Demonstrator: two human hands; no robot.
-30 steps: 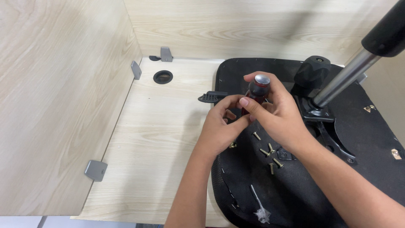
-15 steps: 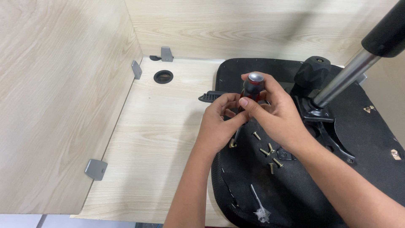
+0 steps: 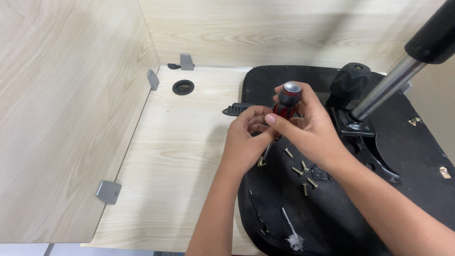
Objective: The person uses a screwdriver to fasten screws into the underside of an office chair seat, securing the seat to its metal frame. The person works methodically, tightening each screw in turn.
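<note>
Driving a screw into the underside of an upturned chair seat (image 3: 417, 156), a person steadies a screwdriver (image 3: 286, 102) with both hands over the seat's left edge. The tool, with a red-and-black handle and grey cap, stands nearly upright, its thin shaft running down to a brass-coloured screw (image 3: 260, 162) at the tip. The right hand (image 3: 308, 128) is wrapped around the handle, thumb pressed across its lower part; the left hand (image 3: 246, 140) is curled close below, fingers pinching near the shaft as if to guide it. By the look of it, the step in hand is seating this one screw, and the next move would call for keeping the tip square in the head while the handle is turned.

Counted: one screwdriver, two hands, and about five loose screws (image 3: 303, 173) lying on the black fabric just right of the tip, though some may be hidden by the wrists. One black knob (image 3: 353, 80) sits beside one chrome gas post (image 3: 386, 87) rising to the far right. On the pale wooden table (image 3: 175, 156), one round cable hole (image 3: 183, 86) lies far left, and three grey brackets (image 3: 108, 191) hold the side panels.
</note>
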